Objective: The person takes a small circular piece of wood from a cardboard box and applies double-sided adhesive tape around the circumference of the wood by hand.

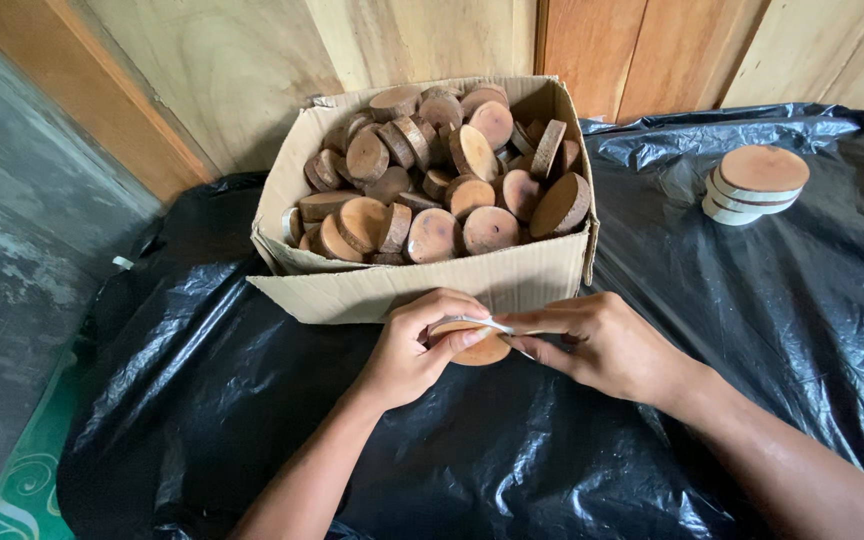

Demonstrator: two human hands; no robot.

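Observation:
My left hand [420, 345] grips a round wooden disc [479, 350] edge-on, just in front of the cardboard box [422, 283]. My right hand [592, 345] pinches a thin pale strip [492, 324] that lies along the disc's rim, fingertips meeting those of the left hand. Both hands hover over black plastic sheeting [512, 450]. The box is filled with several reddish-brown wooden discs [432, 235], piled loosely, some flat and some on edge.
A small stack of three discs with pale-wrapped rims [755, 185] sits on the sheeting at the right. Wooden wall panels [652, 50] stand behind the box. A grey floor [12, 240] and a green patterned mat [22, 480] lie to the left.

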